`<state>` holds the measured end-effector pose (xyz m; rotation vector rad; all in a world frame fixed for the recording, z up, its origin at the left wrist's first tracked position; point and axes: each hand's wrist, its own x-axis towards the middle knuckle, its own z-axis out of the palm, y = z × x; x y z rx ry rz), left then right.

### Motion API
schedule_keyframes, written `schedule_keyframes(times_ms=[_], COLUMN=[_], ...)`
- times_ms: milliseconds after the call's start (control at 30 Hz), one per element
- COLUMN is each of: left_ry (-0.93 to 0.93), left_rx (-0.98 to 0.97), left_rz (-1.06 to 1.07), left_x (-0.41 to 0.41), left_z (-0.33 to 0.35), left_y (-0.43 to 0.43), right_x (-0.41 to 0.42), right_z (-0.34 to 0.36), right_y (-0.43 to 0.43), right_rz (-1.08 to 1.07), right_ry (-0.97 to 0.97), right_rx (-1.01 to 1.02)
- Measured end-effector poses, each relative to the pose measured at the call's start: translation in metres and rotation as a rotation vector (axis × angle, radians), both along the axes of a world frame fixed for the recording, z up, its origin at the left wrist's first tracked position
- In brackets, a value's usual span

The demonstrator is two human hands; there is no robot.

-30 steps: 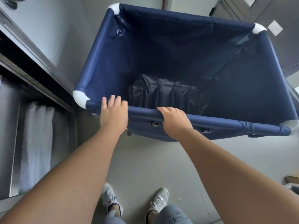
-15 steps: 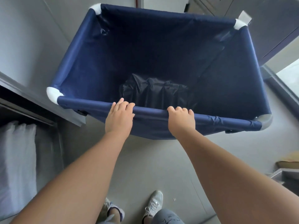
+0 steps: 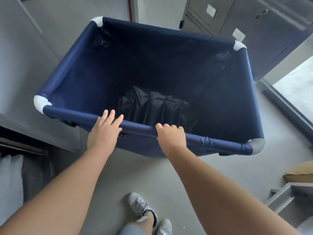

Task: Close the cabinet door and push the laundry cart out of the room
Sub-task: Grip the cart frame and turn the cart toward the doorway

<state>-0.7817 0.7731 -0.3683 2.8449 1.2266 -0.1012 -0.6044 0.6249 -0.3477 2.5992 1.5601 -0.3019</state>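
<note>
The navy fabric laundry cart (image 3: 169, 33) with white corner caps stands on the grey floor in front of me. A crumpled black bag (image 3: 152, 107) lies at its bottom. My left hand (image 3: 105, 131) rests its palm on the near rail, fingers stretched out flat and not wrapped around it. My right hand (image 3: 171, 136) is curled over the same rail, a little to the right. At the left, a grey cabinet panel (image 3: 25, 65) runs beside the cart. Below it, the cabinet interior shows white linens (image 3: 10, 180).
Grey metal lockers (image 3: 237, 22) stand beyond the cart at the upper right. A bright opening with a dark threshold strip (image 3: 288, 102) lies to the right. Brown cardboard (image 3: 299, 172) and a metal frame (image 3: 284, 194) sit at the lower right. My shoes (image 3: 140, 206) are below.
The cart has rolled away from the cabinet and swung toward the right. The cabinet interior has slid toward the lower left of view. My left hand's fingers have straightened.
</note>
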Motion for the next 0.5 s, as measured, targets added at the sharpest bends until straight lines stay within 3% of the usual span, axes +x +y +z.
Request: schedule_keyframes(times_ms=[167, 367, 500], left_ry=[-0.018, 0.006, -0.029], left_rx=[-0.025, 0.004, -0.053], left_rz=[0.189, -0.001, -0.031], left_x=[0.003, 0.015, 0.037], left_z=[0.006, 0.005, 0.005], left_y=[0.023, 0.033, 0.025], right_x=[-0.025, -0.029, -0.007], right_z=[0.0, -0.001, 0.001], right_y=[0.046, 0.091, 0.085], right_rz=[-0.041, 0.024, 0.027], right_ry=[0.005, 0.234, 0.201], right_rx=[-0.022, 0.009, -0.023])
